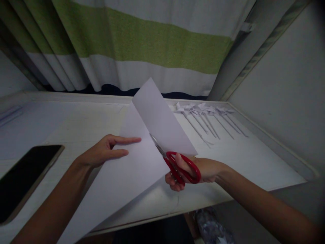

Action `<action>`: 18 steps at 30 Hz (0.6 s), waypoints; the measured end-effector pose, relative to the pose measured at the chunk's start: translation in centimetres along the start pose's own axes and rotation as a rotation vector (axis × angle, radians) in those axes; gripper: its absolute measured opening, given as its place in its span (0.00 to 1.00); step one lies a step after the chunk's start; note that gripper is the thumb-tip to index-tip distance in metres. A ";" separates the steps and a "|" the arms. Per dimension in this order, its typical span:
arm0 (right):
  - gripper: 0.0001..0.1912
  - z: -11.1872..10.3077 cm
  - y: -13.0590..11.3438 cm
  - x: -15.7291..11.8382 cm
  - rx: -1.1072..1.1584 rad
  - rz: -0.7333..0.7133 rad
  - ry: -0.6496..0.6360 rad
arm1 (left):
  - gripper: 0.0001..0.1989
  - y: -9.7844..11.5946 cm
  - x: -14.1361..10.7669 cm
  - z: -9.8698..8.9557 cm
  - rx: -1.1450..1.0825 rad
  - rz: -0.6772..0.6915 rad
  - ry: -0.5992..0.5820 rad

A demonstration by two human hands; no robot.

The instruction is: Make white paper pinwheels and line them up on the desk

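My right hand [177, 173] grips a pair of scissors [175, 166] by its red handles, thumb through one loop. The metal blades sit in a cut running through a large white sheet of paper [127, 176]. On the right of the cut, a paper flap [165, 118] stands folded up at an angle. My left hand [111, 149] lies on the sheet left of the blades, index finger and thumb stretched out. Its other fingers are hidden beneath the paper, so the paper is held between them and the thumb.
Several paper pinwheels on thin sticks [203, 115] lie in a row at the back right of the white table [165, 200]. A dark-screened phone [27, 176] rests at the left. A green and white curtain [152, 40] hangs behind; a plastic bag [213, 225] is below the front edge.
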State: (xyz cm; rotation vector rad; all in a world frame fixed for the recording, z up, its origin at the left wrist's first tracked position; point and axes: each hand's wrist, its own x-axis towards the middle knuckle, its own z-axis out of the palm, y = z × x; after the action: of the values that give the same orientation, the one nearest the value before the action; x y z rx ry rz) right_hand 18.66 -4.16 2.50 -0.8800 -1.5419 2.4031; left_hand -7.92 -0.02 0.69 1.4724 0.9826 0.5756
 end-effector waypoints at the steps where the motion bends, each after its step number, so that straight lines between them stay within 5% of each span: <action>1: 0.31 0.0 0.2 0.2 -0.006 -0.017 0.007 | 0.20 0.1 0.0 0.1 -0.011 -0.012 -0.007; 18: 0.33 -0.8 1.1 1.5 -0.340 -0.235 0.066 | 0.22 0.3 0.1 1.0 -0.113 -0.046 -0.026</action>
State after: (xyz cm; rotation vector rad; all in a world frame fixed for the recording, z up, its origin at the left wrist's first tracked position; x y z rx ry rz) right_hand 18.03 -3.41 0.75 -0.7714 -1.9413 1.9657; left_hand -6.97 -0.47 0.85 1.3508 0.9463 0.5690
